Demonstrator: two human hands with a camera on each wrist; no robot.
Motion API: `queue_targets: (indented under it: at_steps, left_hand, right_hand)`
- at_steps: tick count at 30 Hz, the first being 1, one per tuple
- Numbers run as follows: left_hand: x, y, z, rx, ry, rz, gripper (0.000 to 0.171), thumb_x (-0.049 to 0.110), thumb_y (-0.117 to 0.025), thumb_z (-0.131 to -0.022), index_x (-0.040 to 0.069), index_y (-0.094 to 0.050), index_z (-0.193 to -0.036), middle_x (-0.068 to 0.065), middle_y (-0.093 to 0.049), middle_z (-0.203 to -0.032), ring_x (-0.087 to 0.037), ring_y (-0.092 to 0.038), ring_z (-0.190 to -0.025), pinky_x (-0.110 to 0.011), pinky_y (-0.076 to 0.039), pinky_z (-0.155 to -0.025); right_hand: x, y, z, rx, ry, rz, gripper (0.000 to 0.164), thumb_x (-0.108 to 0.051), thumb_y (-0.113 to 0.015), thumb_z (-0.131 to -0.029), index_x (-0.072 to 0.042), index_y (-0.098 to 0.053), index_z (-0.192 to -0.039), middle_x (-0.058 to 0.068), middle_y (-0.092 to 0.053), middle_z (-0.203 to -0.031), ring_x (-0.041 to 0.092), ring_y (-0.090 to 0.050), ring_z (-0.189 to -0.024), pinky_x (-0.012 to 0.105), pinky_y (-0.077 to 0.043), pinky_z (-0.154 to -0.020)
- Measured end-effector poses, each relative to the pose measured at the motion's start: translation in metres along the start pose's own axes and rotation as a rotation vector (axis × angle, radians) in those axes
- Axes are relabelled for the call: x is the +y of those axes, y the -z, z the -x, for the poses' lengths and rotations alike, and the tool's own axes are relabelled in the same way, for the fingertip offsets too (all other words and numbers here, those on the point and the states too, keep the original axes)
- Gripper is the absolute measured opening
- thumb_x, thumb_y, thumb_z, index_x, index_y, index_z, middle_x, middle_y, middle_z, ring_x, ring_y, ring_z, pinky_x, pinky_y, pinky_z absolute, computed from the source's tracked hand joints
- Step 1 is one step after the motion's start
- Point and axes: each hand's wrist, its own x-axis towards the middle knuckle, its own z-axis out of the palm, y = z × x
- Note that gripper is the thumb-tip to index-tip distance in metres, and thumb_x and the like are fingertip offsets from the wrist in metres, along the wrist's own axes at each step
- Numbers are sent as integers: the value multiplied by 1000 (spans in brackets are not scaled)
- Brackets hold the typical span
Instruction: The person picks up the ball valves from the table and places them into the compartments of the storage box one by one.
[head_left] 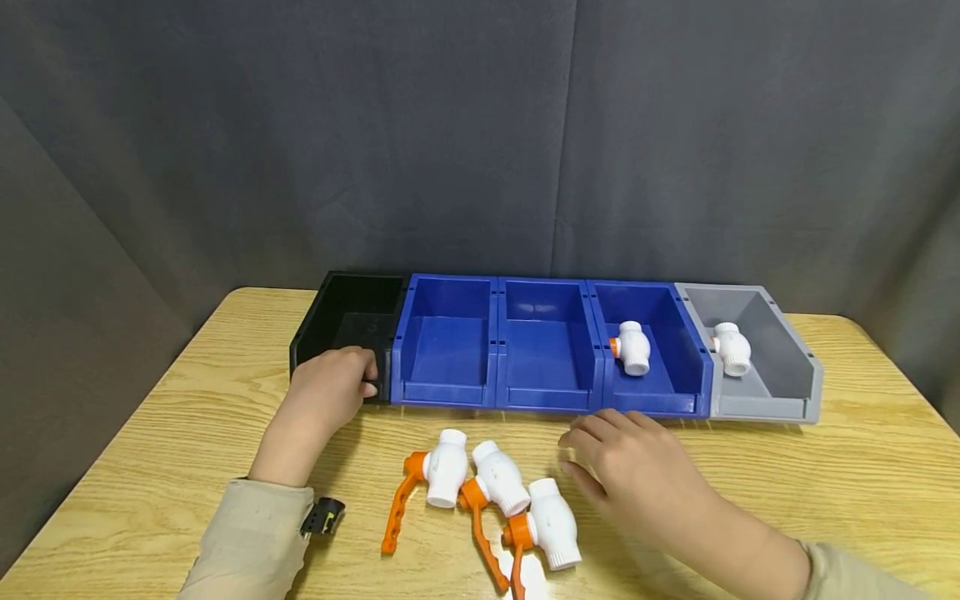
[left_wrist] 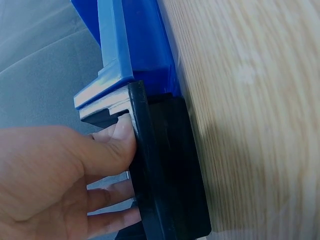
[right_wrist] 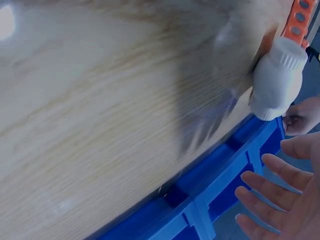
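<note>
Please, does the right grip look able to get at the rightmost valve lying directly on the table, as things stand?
Probably yes: the right grip holds nothing and is beside that valve, and nothing visible stands between them.

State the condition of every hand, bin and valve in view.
Black bin, upright, rim gripped
Left hand, gripping that rim
Right hand, open, holding nothing
Left blue bin, upright
Middle blue bin, upright
Right blue bin, upright, occupied
Blue-bin valve, inside, handle unseen
Grey bin, upright, occupied
Grey-bin valve, inside, handle unseen
Left loose valve, lying, handle attached
Middle loose valve, lying, handle attached
Right loose valve, lying, handle attached
</note>
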Motion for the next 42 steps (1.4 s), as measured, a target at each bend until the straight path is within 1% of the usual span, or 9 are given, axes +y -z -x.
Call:
queue_targets:
  at_steps: [7,11,15,20,26,34,38,42]
  left_hand:
    - [1,1,1,0,2,1,14,12,-76,-87,8,-63,-85,-7,-64,-84,-24,-56,-71,-42,-50,-65]
    - [1,2,1,0,3,1,14,12,-76,-87,8,-63,-85,-7,-64,-84,-24,-56,-71,-42,-50,-65]
    - [2,3,1,-2,4,3,13,12,-76,-87,8,-63,-85,-7,-64,-84,-23,-55,-71,-42,-50,-65]
    - [2,3,1,-4,5,8,13,11,-76,-87,8,-64,-85,-7,-64,-84,-23,-55,-71,-42,-50,-65]
    - [1,3,1,-9,7,3,13,12,-75,-88,8,-63,-85,-7,-64,-85,-24,-55,-72,-43,-50,-66]
    - [1,1,1,-8,5,-1,13,12,-75,-87,8,-63,-85,-7,-63,-84,-23,-55,-71,-42,-50,-65]
    - [1,1,1,-7,7,0,14,11,-75,-87,8,-63,-85,-6,-63,-83,-23,-55,-71,-42,-49,-65]
    - [1,1,1,-8,10,0,14,12,-75,-87,8,-63,-85,-6,-63,-83,-23,-55,-71,-42,-49,-65]
  right_hand:
    - [-10,1,0,-26,21,-43,19,-23,-79,-81,-13,-70,-95,0,-69,-96,21,-64,-90,42,-54,-77]
    - [-16,3,1,-60,17,-60,20,-24,-78,-81,-14,-71,-97,-1,-69,-99,21,-65,-93,44,-54,-80]
    - [-21,3,1,-85,18,-70,21,-28,-77,-84,-14,-72,-98,-1,-69,-100,20,-65,-93,43,-54,-81]
    - [-25,3,3,-103,18,-76,26,-35,-76,-84,-14,-71,-99,-2,-69,-100,18,-64,-94,41,-54,-82]
    - [-29,4,6,-148,25,-77,35,-41,-76,-83,-13,-70,-104,0,-68,-107,19,-63,-101,42,-53,-84]
    - [-32,3,8,-178,32,-81,47,-53,-70,-85,-13,-71,-109,2,-68,-112,21,-63,-104,44,-53,-85]
    - [-33,0,9,-211,36,-85,50,-54,-72,-83,-13,-69,-112,2,-67,-115,21,-62,-106,45,-52,-86]
    - [-34,-1,9,-255,41,-90,51,-54,-72,-83,-14,-68,-115,3,-66,-117,21,-61,-108,44,-51,-88]
